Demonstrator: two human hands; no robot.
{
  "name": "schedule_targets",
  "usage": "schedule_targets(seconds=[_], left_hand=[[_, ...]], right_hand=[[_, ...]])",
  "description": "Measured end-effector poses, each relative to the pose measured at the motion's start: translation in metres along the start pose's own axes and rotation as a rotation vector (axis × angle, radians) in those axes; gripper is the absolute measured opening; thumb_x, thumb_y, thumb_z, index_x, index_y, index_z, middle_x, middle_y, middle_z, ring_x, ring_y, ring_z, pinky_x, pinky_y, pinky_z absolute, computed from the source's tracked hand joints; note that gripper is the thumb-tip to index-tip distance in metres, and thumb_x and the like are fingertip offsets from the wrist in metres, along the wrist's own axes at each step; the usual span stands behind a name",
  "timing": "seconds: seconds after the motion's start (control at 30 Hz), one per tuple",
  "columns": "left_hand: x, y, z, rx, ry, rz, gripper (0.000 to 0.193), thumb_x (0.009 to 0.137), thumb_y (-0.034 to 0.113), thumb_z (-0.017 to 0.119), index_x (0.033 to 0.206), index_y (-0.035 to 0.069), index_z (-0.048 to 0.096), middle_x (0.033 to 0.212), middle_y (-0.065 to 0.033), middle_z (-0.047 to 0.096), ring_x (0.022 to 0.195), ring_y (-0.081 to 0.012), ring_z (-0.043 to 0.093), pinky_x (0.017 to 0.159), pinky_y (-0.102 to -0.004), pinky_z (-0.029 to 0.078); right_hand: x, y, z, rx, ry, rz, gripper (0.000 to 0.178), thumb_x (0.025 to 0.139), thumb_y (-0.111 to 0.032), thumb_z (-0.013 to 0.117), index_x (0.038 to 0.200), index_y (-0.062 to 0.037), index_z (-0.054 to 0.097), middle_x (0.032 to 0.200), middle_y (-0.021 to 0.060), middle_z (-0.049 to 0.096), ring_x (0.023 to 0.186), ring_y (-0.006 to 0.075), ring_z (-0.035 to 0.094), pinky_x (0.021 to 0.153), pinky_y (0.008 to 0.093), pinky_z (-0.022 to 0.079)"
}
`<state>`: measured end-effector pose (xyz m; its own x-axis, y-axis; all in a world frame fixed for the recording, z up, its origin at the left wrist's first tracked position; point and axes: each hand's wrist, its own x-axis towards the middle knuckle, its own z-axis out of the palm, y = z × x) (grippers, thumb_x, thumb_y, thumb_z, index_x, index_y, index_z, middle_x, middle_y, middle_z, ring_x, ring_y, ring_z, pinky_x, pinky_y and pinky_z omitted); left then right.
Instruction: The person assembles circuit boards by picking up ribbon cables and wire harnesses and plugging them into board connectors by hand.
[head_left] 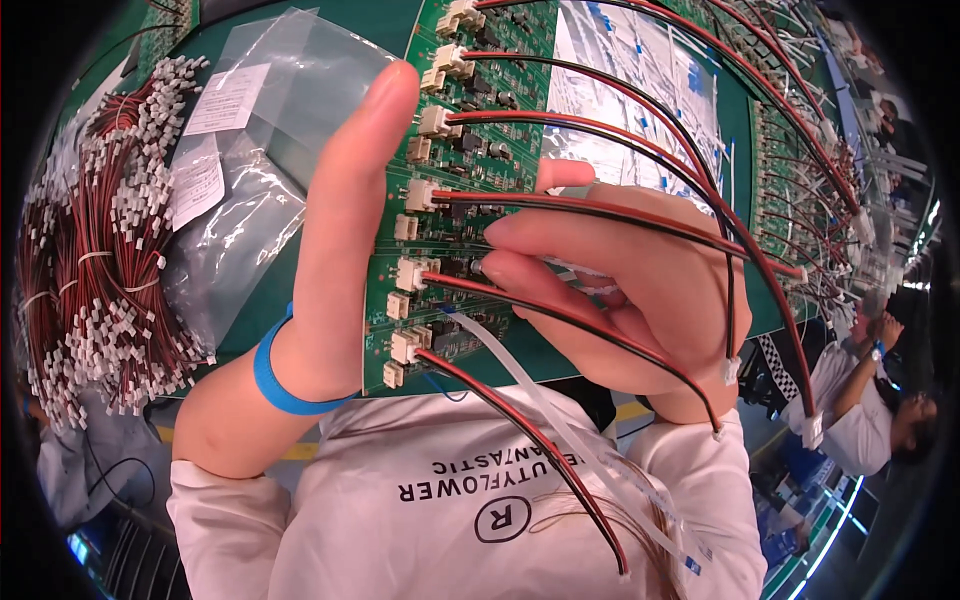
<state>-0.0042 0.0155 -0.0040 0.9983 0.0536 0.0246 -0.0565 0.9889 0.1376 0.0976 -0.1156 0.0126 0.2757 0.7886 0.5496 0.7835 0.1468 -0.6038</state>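
Observation:
My left hand (345,215) grips a long green circuit board (470,170), its thumb along the left edge. The rest of its fingers are hidden under the board, except a fingertip showing past the far edge. White sockets (420,194) line the board, and red-and-black cables (600,211) run from several of them to the right. My right hand (640,290) is curled over the right side of the board, thumb and forefinger brought together close to its surface. What they hold is hidden. A flat white ribbon cable (545,405) with blue ends trails from the board toward my shirt.
Tied bundles of red-and-black cables (90,250) with white plugs lie at the left beside clear plastic bags (310,75). Flat white cables (640,95) are spread behind the board. More wired boards (775,200) stand at the right. A person (855,400) sits farther right.

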Motion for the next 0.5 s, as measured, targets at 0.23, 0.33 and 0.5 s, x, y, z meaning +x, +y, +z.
schedule_targets(seconds=[0.23, 0.33, 0.5], left_hand=[[0.0028, -0.0065, 0.0042, 0.093, 0.053, -0.011, 0.051, 0.097, 0.035, 0.031, 0.137, 0.003, 0.027, 0.127, -0.0177, 0.049, 0.107, -0.0268, 0.056, 0.092, -0.0367, 0.045], [-0.0035, 0.0011, 0.0026, 0.132, 0.075, -0.015, 0.051, 0.097, 0.035, 0.030, 0.137, 0.003, 0.027, 0.126, -0.0182, 0.049, 0.107, -0.0270, 0.056, 0.093, -0.0366, 0.045], [-0.0017, 0.0009, 0.0020, 0.192, 0.110, -0.024, 0.051, 0.097, 0.035, 0.030, 0.137, 0.002, 0.027, 0.126, -0.0190, 0.049, 0.108, -0.0273, 0.055, 0.093, -0.0366, 0.044]], right_hand=[[-0.0028, 0.0051, 0.0021, 0.036, -0.055, -0.016, 0.027, 0.062, 0.001, 0.075, 0.087, -0.0049, 0.067, 0.067, 0.0089, 0.062, 0.055, 0.0230, 0.058, 0.059, 0.0299, 0.050], [-0.0018, 0.0010, -0.0014, 0.026, -0.102, 0.031, 0.028, 0.062, 0.002, 0.075, 0.088, -0.0046, 0.067, 0.068, 0.0086, 0.063, 0.056, 0.0232, 0.059, 0.056, 0.0310, 0.047], [-0.0042, 0.0033, 0.0029, 0.032, -0.086, 0.016, 0.028, 0.062, 0.002, 0.075, 0.088, -0.0048, 0.067, 0.069, 0.0079, 0.063, 0.056, 0.0227, 0.059, 0.053, 0.0305, 0.044]])
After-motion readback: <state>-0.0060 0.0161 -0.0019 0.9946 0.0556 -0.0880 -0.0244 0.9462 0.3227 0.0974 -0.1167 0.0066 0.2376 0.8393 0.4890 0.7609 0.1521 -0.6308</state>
